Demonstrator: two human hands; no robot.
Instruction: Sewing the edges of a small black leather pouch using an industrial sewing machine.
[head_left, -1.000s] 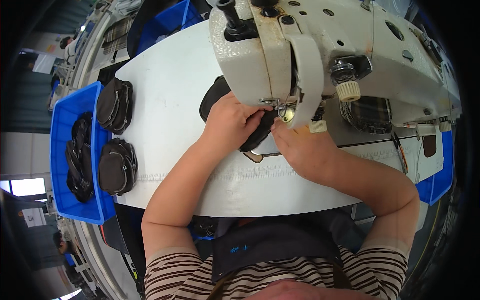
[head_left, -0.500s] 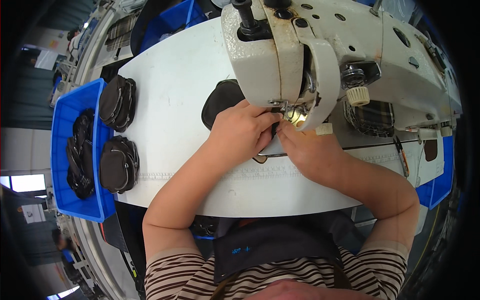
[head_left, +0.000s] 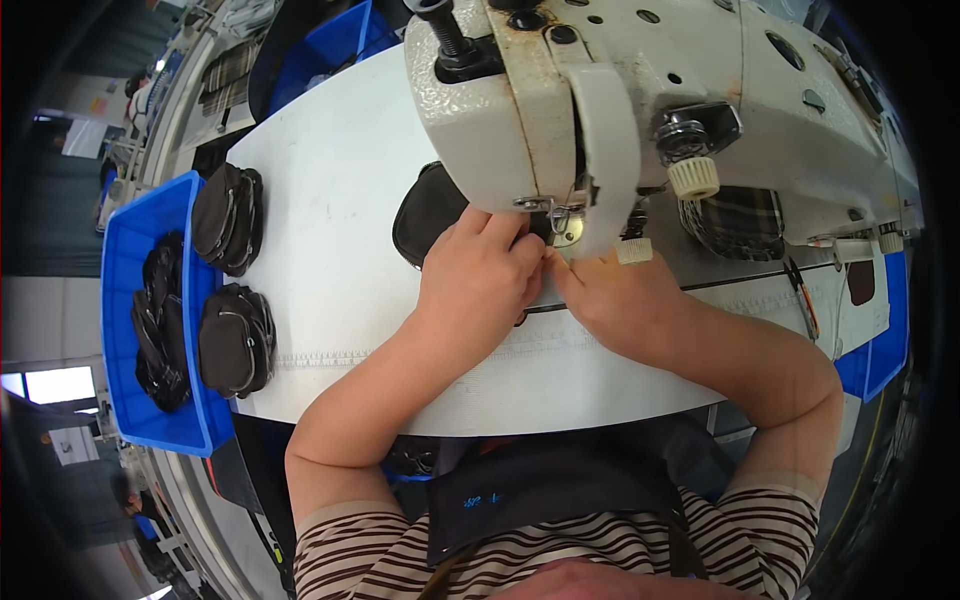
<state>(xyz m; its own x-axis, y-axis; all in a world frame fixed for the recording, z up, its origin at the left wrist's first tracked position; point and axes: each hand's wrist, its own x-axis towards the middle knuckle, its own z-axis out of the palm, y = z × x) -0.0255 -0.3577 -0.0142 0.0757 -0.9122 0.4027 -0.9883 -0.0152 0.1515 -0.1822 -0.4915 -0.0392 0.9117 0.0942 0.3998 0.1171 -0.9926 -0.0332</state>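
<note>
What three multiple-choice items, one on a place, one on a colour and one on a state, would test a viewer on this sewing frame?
1. Where does the blue bin sit?
A. at the table's left edge
B. on top of the sewing machine
C. in the person's lap

2. What colour is the piece under the hands?
A. white
B. black
C. red

3. How do the hands lie?
A. both raised off the table
B. one on the bin
C. both down on the piece at the needle

Answers:
1. A: the bin hangs at the left edge of the white table, with dark pieces in and beside it.
2. B: the piece shows black beside the left hand.
3. C: the left hand and right hand press side by side below the sewing machine head.
</note>
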